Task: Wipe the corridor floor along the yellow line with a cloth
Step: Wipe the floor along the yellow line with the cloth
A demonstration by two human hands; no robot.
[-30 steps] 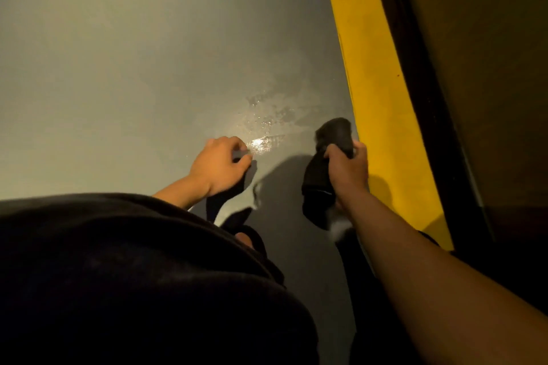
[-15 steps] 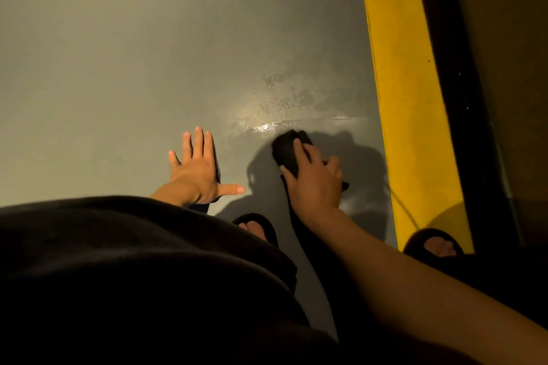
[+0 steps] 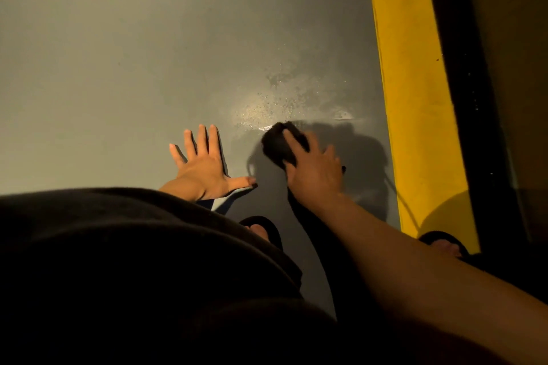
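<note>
A dark bunched cloth (image 3: 277, 142) lies on the grey corridor floor (image 3: 133, 53), just below a wet, shiny patch (image 3: 284, 98). My right hand (image 3: 314, 172) presses down on the cloth with fingers spread over its top. My left hand (image 3: 204, 166) is held flat and spread over the floor to the left, fingers straight, holding nothing. The yellow line (image 3: 412, 83) runs up the floor on the right, a hand's width from the cloth.
A black strip (image 3: 462, 98) borders the yellow line, with a dim brown wall beyond it. My two feet in dark sandals (image 3: 264, 231) (image 3: 444, 244) stand below the hands. My dark clothing fills the lower left.
One second ago both hands held the cloth up off the floor. The left hand let go and spread flat; the right hand brought the cloth down onto the floor, where it has stayed.
</note>
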